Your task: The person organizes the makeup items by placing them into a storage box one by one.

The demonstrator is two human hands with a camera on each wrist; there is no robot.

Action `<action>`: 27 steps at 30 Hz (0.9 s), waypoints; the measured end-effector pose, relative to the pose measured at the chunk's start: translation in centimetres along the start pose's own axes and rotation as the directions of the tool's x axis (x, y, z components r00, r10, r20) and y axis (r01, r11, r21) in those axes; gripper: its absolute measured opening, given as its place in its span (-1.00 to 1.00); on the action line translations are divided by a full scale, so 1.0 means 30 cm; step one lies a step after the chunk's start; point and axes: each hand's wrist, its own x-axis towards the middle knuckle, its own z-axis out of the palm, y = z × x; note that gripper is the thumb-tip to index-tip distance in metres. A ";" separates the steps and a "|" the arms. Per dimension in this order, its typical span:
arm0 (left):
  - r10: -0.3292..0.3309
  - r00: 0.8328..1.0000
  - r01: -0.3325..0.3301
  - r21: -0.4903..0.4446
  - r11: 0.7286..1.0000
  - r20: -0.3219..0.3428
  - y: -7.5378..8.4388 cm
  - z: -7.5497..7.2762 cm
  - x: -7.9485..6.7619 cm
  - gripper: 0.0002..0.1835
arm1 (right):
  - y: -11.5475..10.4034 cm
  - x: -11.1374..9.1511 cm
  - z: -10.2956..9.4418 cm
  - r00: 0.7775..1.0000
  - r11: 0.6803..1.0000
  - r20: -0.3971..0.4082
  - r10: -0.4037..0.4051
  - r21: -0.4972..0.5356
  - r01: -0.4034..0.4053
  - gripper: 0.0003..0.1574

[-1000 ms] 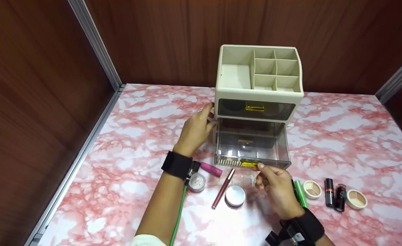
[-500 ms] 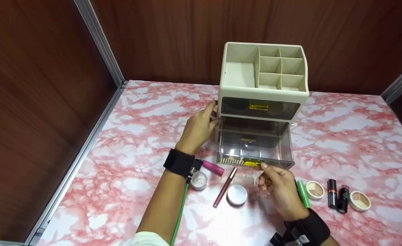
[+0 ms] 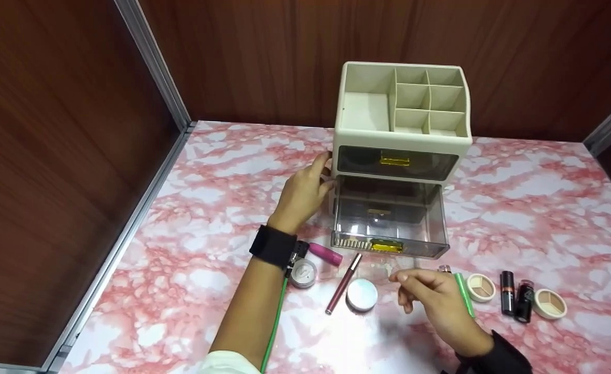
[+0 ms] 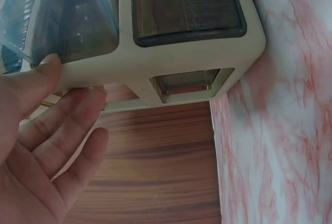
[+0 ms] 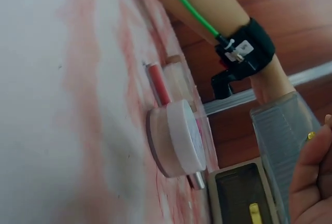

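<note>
My left hand (image 3: 300, 197) grips the front left corner of a cream makeup organizer (image 3: 401, 139). In the left wrist view its thumb lies on the front frame and its fingertips touch the side by an opening. A clear grey drawer (image 3: 347, 244) with a yellow handle (image 3: 387, 246) stands pulled out of the organizer's middle. Just below that handle, apart from it, my right hand (image 3: 435, 301) hovers with loosely bent fingers and holds nothing. A white-lidded round jar (image 3: 361, 295) and a dark red lip gloss tube (image 3: 344, 284) lie left of it.
Around my left wrist are a pink tube (image 3: 326, 254) and a small clear jar (image 3: 304, 274). Right of my right hand lie a green tube (image 3: 465, 295), two round palettes (image 3: 480, 288) and two black lipsticks (image 3: 507, 292). Wood panels enclose the marbled table (image 3: 222, 208).
My right hand has let go of the drawer handle and moved back from it, down and to the right. The left hand stays on the organizer; the view has shifted slightly.
</note>
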 end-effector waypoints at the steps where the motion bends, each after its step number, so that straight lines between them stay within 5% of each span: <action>1: 0.000 1.000 0.000 -0.001 1.000 0.000 -0.001 0.000 -0.001 -0.40 | -0.002 -0.005 -0.004 1.000 1.000 0.018 -0.011 -0.015 0.011 -0.77; 10: 0.001 1.000 -0.001 -0.002 1.000 0.000 -0.002 -0.001 -0.001 -0.40 | 0.020 -0.022 -0.029 0.971 0.968 0.188 -0.151 -0.172 0.184 -0.78; 13: -0.001 1.000 0.001 0.006 1.000 0.003 -0.001 0.000 0.001 -0.39 | 0.022 -0.014 -0.015 0.964 0.970 0.243 -0.107 -0.189 0.156 -0.82; 16: 0.001 1.000 -0.001 0.005 1.000 0.002 0.001 0.001 0.003 -0.40 | 0.020 0.000 0.004 0.957 0.939 0.286 -0.054 -0.311 0.146 -0.80; 18: 0.001 1.000 -0.001 0.001 1.000 0.002 0.001 0.002 0.005 -0.39 | 0.018 0.010 0.015 0.943 0.881 0.327 -0.054 -0.429 0.199 -0.75; 21: 0.004 1.000 -0.004 -0.010 1.000 0.004 0.003 0.002 0.007 -0.39 | 0.016 0.024 0.032 0.911 0.736 0.408 -0.067 -0.596 0.320 -0.63; 27: -0.003 1.000 0.003 -0.016 1.000 0.010 0.002 -0.001 0.002 -0.38 | 0.018 0.048 0.063 0.857 0.484 0.515 0.026 -0.756 0.440 -0.34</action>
